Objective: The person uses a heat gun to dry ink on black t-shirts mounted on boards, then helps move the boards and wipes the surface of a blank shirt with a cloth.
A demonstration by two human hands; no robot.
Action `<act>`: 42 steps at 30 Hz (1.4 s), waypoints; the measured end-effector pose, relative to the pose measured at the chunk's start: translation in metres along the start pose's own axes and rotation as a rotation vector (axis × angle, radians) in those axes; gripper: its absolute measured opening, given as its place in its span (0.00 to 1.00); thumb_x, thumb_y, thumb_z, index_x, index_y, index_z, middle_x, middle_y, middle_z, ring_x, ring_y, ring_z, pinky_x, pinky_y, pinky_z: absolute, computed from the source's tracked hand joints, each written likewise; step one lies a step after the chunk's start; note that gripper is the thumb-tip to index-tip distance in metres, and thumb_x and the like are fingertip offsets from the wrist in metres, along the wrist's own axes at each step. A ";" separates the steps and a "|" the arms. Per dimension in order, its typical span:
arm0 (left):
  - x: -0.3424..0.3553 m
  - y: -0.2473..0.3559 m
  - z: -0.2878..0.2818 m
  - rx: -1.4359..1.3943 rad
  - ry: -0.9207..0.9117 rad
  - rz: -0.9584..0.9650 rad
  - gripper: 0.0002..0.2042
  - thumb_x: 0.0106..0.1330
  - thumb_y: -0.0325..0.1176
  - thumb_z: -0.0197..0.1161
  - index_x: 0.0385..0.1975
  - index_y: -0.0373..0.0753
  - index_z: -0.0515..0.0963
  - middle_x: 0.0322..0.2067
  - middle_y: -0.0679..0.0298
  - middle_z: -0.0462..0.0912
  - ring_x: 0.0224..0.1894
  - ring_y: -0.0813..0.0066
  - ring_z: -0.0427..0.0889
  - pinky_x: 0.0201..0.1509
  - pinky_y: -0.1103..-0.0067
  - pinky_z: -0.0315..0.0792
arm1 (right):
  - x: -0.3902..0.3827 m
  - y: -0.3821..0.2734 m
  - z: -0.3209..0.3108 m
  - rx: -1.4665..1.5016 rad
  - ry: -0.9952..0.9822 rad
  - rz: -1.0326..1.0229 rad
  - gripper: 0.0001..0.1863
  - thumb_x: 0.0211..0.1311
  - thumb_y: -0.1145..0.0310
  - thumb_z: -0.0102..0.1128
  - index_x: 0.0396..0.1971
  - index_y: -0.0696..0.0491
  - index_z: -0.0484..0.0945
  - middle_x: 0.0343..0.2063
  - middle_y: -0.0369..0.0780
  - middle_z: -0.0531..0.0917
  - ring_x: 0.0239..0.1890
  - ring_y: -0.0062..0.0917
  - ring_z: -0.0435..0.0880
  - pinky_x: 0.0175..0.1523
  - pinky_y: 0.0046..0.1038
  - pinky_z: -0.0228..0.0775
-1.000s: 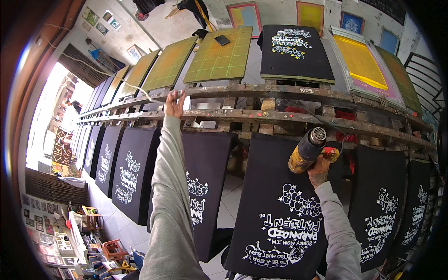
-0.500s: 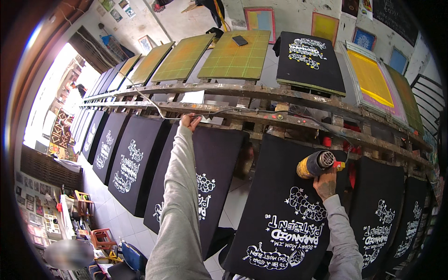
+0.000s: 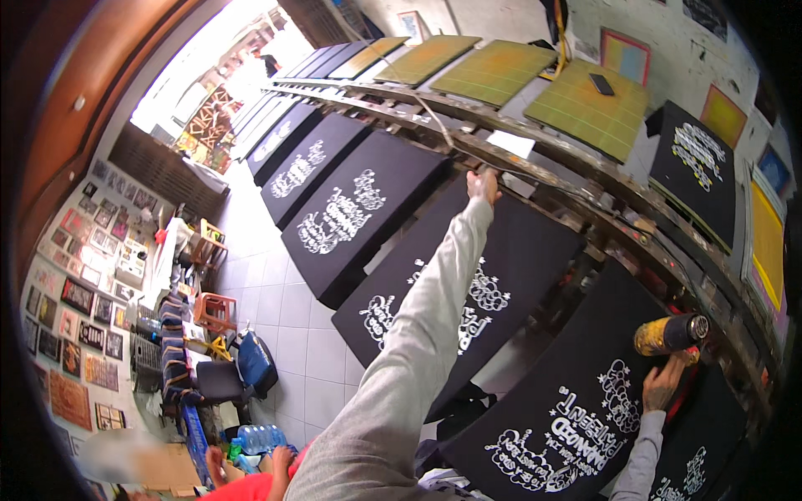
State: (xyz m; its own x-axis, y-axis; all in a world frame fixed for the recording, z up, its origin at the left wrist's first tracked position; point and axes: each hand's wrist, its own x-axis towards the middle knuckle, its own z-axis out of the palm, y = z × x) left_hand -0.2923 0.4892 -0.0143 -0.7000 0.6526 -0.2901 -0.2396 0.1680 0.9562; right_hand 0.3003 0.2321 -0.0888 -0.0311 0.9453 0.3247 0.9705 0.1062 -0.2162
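- Yellow-and-black cylindrical heat gun (image 3: 671, 334) at four o'clock, grasped by right hand (image 3: 664, 384) over black printed shirt (image 3: 576, 409).
- Probably rigid, fairly hefty; best held by handle, clear of nozzle.
- Left hand (image 3: 483, 184) clenched on long wooden rail (image 3: 535, 163) at one o'clock.

Pale square floor tiles (image 3: 288, 334) run below, lit by strong daylight from a bright opening (image 3: 225, 67) at the far end. The left wall (image 3: 79, 284) is crowded with small framed pictures, above cluttered shelves and an orange stool (image 3: 215, 307). On the rough far wall (image 3: 660, 21) hang coloured framed panels (image 3: 625, 55).
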 end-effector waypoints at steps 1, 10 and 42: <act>-0.016 0.009 -0.011 -0.013 -0.096 0.009 0.41 0.60 0.39 0.67 0.72 0.40 0.54 0.63 0.53 0.68 0.56 0.61 0.76 0.40 0.68 0.80 | -0.005 0.008 0.000 -0.018 0.038 -0.016 0.37 0.58 0.76 0.55 0.69 0.69 0.58 0.70 0.62 0.59 0.75 0.56 0.53 0.78 0.48 0.44; -0.146 0.016 -0.279 -0.246 -0.118 0.397 0.36 0.74 0.30 0.60 0.77 0.44 0.49 0.75 0.53 0.53 0.74 0.61 0.61 0.68 0.69 0.64 | -0.040 -0.068 -0.058 -0.033 0.208 -0.026 0.42 0.55 0.81 0.43 0.75 0.59 0.51 0.75 0.51 0.55 0.78 0.44 0.50 0.81 0.41 0.40; -0.118 -0.167 -1.250 0.434 0.620 -0.775 0.13 0.66 0.45 0.62 0.31 0.41 0.82 0.29 0.60 0.86 0.29 0.68 0.84 0.34 0.72 0.77 | -0.232 -1.355 0.139 1.062 -0.655 -0.989 0.31 0.52 0.78 0.59 0.60 0.55 0.72 0.62 0.49 0.74 0.72 0.46 0.66 0.73 0.41 0.60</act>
State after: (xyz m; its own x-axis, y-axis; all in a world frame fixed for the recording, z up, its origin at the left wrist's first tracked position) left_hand -1.0109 -0.5391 -0.1879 -0.7078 -0.2108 -0.6742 -0.5905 0.7004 0.4010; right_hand -1.0408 -0.0887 0.0008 -0.8855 0.3100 0.3461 -0.0852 0.6240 -0.7768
